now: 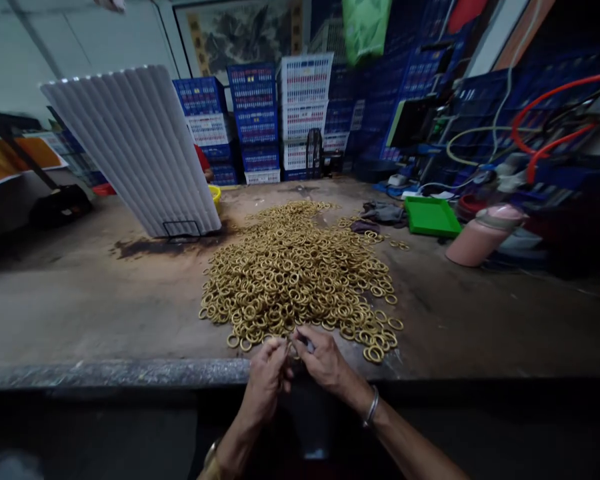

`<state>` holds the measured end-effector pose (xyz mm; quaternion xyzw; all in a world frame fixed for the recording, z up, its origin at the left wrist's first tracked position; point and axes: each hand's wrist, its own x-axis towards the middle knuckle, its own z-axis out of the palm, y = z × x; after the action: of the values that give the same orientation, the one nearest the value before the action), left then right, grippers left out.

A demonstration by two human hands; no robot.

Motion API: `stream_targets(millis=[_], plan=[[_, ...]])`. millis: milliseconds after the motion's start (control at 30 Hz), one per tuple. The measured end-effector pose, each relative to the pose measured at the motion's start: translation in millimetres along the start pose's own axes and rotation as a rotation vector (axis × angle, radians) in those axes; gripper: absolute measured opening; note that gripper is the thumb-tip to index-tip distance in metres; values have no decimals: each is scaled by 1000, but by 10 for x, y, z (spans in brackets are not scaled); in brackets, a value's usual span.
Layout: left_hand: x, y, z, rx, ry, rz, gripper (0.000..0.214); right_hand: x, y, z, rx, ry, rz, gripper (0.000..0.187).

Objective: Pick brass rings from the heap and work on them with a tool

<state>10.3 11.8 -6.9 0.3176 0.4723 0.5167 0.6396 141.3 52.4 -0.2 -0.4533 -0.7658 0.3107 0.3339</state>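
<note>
A large heap of brass rings (295, 273) lies spread over the middle of the worn workbench (105, 313). My left hand (267, 377) and my right hand (325, 363) meet at the bench's front edge, just below the heap. Both have their fingers pinched together around a small ring or rings between them, too small to make out clearly. A bangle sits on my right wrist and a watch on my left.
A white ribbed panel (135, 147) leans on a stand at the back left. A green tray (431, 217), a pink bottle (483, 237) on its side, grey rags, hoses and stacked blue and white crates (280, 120) fill the back and right.
</note>
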Motion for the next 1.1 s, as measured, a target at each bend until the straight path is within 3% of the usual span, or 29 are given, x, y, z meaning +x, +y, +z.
stream_targets(millis=[167, 267, 367, 433, 633, 833, 1000, 1100], plan=[[-6, -10, 18, 154, 7, 47, 28, -13, -47, 21, 153, 16, 51, 16], [-27, 2, 27, 220, 81, 83, 25, -7, -14, 51, 281, 45, 251, 18], [-47, 18, 51, 253, 113, 145, 21, -23, 21, 82, 518, -82, 497, 23], [-53, 17, 64, 256, 121, 198, 19, -45, 29, 99, 655, -162, 571, 28], [-60, -18, 52, 288, 206, 261, 19, -59, -7, 114, 757, -135, 570, 32], [-70, 13, 28, 154, 9, 31, 24, 4, -73, 51, 582, -58, 508, 25], [-70, -1, 10, 104, -57, 37, 26, 23, -68, 28, 490, -62, 444, 21], [-70, -10, 3, 86, -45, 35, 26, 4, -17, 36, 389, 3, 390, 18]])
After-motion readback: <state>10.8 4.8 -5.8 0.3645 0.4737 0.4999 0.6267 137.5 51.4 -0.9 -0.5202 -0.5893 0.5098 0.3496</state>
